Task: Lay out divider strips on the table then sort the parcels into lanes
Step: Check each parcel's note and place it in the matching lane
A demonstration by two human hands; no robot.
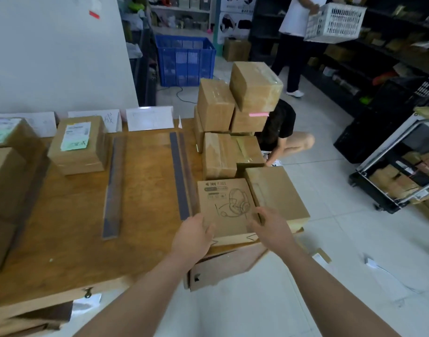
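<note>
I see both hands on the headset box (pixel 224 207) at the right edge of the table (pixel 62 251) — left hand (pixel 192 235) grips the near-left corner with the thumb on top, right hand (pixel 273 226) curls over the near-right edge. Left strip (pixel 112 188) and right strip (pixel 180 176) lie lengthwise, well apart — the right strip is just beside the box. Labelled parcel (pixel 78 144) sits left of the left strip. Plain parcels (pixel 232 110) are stacked behind the box.
</note>
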